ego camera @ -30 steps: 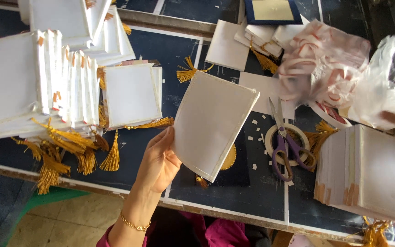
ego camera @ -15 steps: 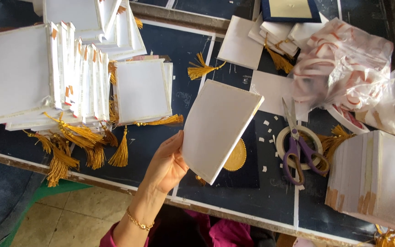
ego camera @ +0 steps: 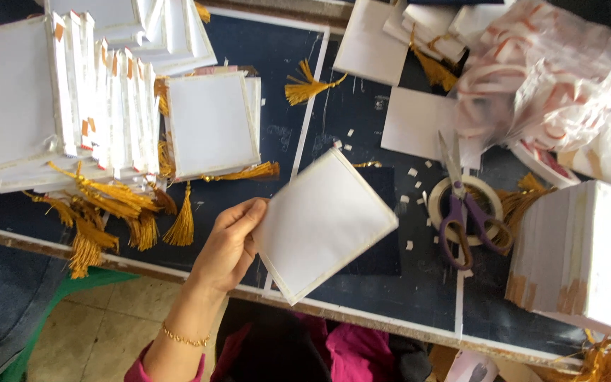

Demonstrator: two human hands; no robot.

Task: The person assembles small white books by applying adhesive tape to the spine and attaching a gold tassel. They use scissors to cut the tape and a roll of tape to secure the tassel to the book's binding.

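My left hand (ego camera: 228,247) grips the left corner of a white square card (ego camera: 323,223) and holds it tilted like a diamond above the dark blue table (ego camera: 277,92). A dark blue card lies on the table just beneath it. To the left, a stack of white cards (ego camera: 210,124) with gold tassels (ego camera: 182,223) lies flat, close to my hand. My right hand is out of view.
Rows of upright white cards with gold tassels (ego camera: 72,99) fill the left side. Purple-handled scissors (ego camera: 464,205) rest on a tape roll (ego camera: 461,194). Another card stack (ego camera: 581,255) stands at the right. Plastic bags (ego camera: 539,67) sit at the back right. A loose tassel (ego camera: 305,85) lies mid-table.
My left hand has turned the white card and lowered it toward the table's front edge. The view has shifted slightly.
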